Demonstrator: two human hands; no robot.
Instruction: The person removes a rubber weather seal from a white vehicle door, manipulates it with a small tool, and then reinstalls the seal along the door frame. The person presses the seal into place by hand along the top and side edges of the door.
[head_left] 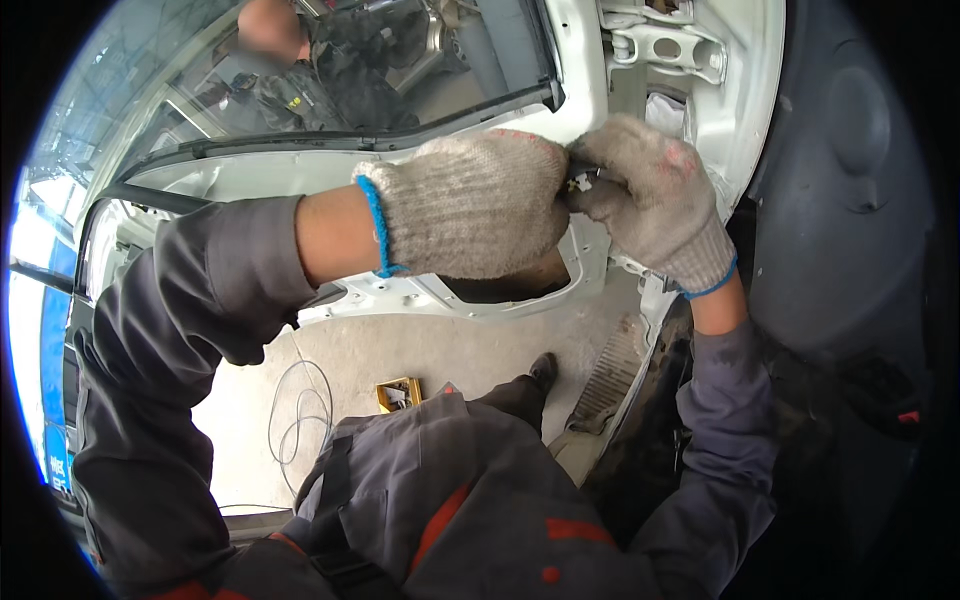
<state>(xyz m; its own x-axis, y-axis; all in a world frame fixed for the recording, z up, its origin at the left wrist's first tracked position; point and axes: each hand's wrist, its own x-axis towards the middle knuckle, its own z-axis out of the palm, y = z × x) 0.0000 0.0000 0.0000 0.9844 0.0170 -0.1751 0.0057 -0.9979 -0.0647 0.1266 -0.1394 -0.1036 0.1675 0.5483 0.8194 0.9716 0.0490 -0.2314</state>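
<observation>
Both of my hands wear off-white knitted work gloves with blue cuffs, and they meet in front of a white vehicle door [380, 300] whose inner side is bare metal. My right hand [660, 200] is closed, thumb and fingers pinching a small dark part with a shiny metal bit [583, 182]. What kind of part it is cannot be made out. Against it from the left comes my left hand [480, 205], back of the glove upward and fingers curled. Its fingertips are hidden, so what they grip does not show.
Beyond the door's window glass [340, 80] another person [330, 85] in dark clothes is present. A white door pillar with a hinge bracket [665, 50] rises ahead, and dark grey trim [840, 200] lines the right. A yellow box [399, 394] and a looped cable [300, 410] lie on the floor.
</observation>
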